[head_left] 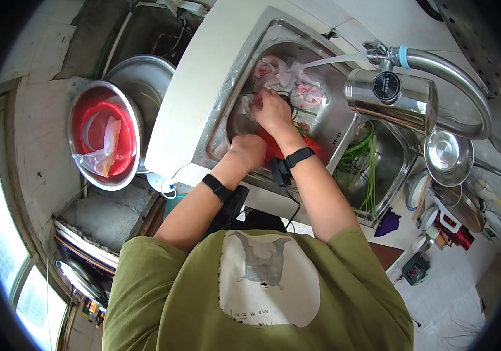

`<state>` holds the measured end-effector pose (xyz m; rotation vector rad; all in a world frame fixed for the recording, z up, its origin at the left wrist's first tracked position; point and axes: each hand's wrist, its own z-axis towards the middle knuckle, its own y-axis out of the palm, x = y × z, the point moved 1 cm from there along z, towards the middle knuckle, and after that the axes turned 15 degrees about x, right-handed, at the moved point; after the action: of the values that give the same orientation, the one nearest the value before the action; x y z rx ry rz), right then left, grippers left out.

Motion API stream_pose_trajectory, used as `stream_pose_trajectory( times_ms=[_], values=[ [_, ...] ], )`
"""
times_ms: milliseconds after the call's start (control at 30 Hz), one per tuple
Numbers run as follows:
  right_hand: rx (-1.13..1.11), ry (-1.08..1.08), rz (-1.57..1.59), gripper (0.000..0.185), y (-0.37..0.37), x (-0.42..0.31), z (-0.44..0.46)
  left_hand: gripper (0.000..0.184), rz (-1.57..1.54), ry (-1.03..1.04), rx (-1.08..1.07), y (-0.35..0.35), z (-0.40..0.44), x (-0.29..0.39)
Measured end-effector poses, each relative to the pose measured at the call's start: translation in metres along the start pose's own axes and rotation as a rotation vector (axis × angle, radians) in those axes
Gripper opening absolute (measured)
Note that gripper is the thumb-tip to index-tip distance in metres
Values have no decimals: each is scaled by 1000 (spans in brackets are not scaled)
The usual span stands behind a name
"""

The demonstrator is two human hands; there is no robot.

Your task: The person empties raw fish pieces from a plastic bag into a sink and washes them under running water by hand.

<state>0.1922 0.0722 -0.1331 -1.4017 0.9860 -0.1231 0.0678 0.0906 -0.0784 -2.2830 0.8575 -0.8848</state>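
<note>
Pale pink pieces of raw meat [309, 95] lie in the left basin of a steel sink [332, 70]. Water runs onto them from the tap [376, 54]. My right hand [274, 112] reaches over the basin, its fingers bent around a pale, wet piece of meat [247, 104] at the left side. Closer to me, my left hand [247, 151] is curled closed at the basin's near edge, and whatever it grips is hidden. Something red [273, 150], perhaps a plastic bag, shows between and beneath my wrists. Dark strands and bits of green lie beside my right hand.
Long green vegetables [372, 169] lie in the right basin. A steel cylinder [391, 96] on the tap juts over the sink. To the left, a metal bowl [136, 126] holds a red basin [125, 158] with a clear plastic bag [110, 143]. Pans and a lid [449, 153] stand right.
</note>
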Motion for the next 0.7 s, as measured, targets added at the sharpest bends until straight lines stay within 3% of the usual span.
stream_pose_trajectory(
  times_ms=[167, 233, 367, 533, 600, 700],
  values=[
    [175, -202, -218, 35, 26, 8, -15, 36, 26, 11, 33, -5, -3, 2],
    [-196, -169, -344, 34, 38, 18, -12, 29, 64, -3, 68, -5, -4, 1],
    [-260, -253, -228, 27, 17, 25, -25, 27, 72, 11, 162, -7, -8, -3],
    [74, 171, 295, 25, -48, 24, 15, 27, 27, 37, 46, -26, -9, 0],
    [273, 191, 366, 23, -62, 31, 50, 28, 15, 37, 99, -22, -4, 0],
    [236, 301, 610, 20, -94, 13, 62, 28, -4, 34, 188, -12, 19, -4]
  ],
)
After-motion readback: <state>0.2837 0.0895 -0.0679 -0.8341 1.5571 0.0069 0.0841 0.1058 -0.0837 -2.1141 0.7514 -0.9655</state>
